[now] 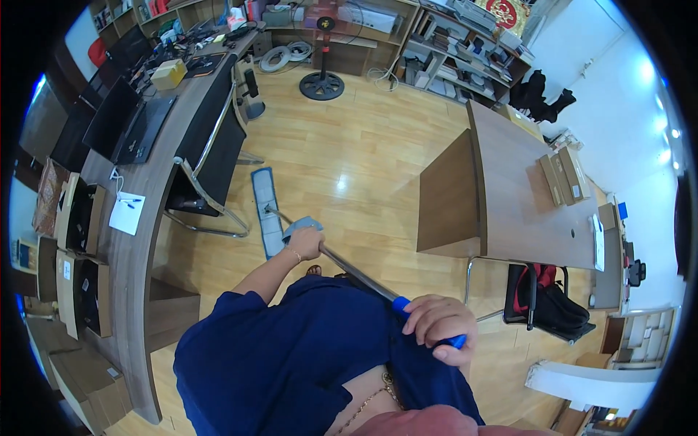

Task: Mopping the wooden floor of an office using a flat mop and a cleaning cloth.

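A flat mop runs diagonally across my front. Its long grey pad with a blue edge [265,190] lies on the wooden floor, near the chair at the left desk. My left hand [308,242] is wrapped around the metal pole [358,274] low down, close to a grey-blue piece [302,226] whose kind I cannot make out. Around the blue grip [456,341] at the pole's upper end, my right hand [442,324] is closed, held near my body at the right.
On the left, a long desk [149,236] carries a laptop [134,123]; a black chair [211,160] stands against it. A brown desk [509,189] is at the right, with a chair holding a black bag [560,305]. A fan's round base [321,86] stands at the back.
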Demonstrator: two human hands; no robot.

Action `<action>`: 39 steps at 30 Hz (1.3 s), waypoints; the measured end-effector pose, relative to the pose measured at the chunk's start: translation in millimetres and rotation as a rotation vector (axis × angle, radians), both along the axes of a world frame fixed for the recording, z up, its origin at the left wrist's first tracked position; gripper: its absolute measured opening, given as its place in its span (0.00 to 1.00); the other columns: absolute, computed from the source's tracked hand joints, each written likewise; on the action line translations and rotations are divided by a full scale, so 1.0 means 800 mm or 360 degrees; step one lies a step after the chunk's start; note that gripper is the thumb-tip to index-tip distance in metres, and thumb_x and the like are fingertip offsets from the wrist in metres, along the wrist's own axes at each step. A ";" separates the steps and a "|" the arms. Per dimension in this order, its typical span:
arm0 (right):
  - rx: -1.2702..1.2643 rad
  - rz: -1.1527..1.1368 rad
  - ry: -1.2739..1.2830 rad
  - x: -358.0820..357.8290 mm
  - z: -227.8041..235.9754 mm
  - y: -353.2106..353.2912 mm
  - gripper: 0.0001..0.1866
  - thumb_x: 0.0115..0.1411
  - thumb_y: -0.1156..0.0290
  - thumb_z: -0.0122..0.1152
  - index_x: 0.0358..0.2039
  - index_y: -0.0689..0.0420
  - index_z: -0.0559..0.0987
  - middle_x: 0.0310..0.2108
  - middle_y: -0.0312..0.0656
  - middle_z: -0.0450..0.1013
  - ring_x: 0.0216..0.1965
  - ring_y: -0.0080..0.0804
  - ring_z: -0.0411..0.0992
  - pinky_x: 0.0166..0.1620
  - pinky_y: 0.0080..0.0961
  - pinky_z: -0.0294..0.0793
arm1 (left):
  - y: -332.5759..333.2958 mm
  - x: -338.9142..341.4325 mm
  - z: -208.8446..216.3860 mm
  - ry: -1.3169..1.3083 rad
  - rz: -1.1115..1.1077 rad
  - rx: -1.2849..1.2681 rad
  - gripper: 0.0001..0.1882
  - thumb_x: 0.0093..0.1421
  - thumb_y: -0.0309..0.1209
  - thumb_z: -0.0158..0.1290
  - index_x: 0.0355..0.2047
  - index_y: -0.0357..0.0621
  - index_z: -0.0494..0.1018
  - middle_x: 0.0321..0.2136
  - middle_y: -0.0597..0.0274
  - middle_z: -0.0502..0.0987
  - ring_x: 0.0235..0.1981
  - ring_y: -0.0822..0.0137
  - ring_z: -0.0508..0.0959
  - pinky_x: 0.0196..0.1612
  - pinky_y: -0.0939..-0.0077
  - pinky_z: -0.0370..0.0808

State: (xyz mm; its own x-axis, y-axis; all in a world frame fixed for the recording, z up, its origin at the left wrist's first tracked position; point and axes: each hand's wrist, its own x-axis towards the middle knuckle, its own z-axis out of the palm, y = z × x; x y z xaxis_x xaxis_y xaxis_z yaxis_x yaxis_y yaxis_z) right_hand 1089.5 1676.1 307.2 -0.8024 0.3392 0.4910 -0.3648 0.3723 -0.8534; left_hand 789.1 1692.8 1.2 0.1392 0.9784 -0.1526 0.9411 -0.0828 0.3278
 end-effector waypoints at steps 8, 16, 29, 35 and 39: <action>-0.0186 -0.0594 -0.0019 0.063 0.019 -0.054 0.09 0.44 0.70 0.55 0.13 0.59 0.71 0.16 0.42 0.70 0.26 0.42 0.74 0.46 0.39 0.68 | 0.032 0.084 0.008 -0.0071 -0.0145 0.0074 0.05 0.42 0.35 0.56 0.17 0.49 0.74 0.23 0.53 0.74 0.31 0.53 0.76 0.32 0.60 0.73; 0.0065 -0.0859 -0.0260 0.123 0.059 -0.106 0.13 0.46 0.64 0.55 0.10 0.56 0.70 0.13 0.40 0.70 0.22 0.40 0.74 0.41 0.39 0.71 | 0.067 0.238 0.003 -0.0350 -0.0512 0.0108 0.06 0.43 0.35 0.55 0.19 0.48 0.76 0.24 0.52 0.76 0.31 0.51 0.77 0.33 0.57 0.74; 0.0492 -0.0817 -0.0507 0.174 0.082 -0.165 0.15 0.55 0.60 0.59 0.19 0.57 0.73 0.20 0.40 0.75 0.28 0.38 0.76 0.40 0.37 0.73 | 0.046 0.392 0.050 -0.0604 -0.1388 0.0208 0.06 0.38 0.35 0.60 0.16 0.50 0.75 0.21 0.55 0.75 0.29 0.53 0.77 0.27 0.59 0.72; 0.0338 -0.1137 -0.0474 0.130 0.050 -0.151 0.13 0.55 0.62 0.58 0.18 0.56 0.74 0.21 0.41 0.75 0.29 0.39 0.76 0.41 0.38 0.72 | 0.082 0.344 0.031 -0.0498 -0.1228 0.0253 0.05 0.39 0.33 0.59 0.15 0.51 0.74 0.23 0.57 0.74 0.31 0.54 0.76 0.29 0.59 0.72; 0.0250 -0.1223 -0.0305 0.094 0.007 -0.111 0.16 0.49 0.57 0.60 0.16 0.56 0.73 0.18 0.40 0.73 0.28 0.40 0.75 0.46 0.43 0.68 | 0.133 0.288 0.014 -0.0444 -0.1024 0.0217 0.04 0.41 0.33 0.58 0.18 0.51 0.75 0.23 0.57 0.74 0.32 0.54 0.76 0.30 0.60 0.72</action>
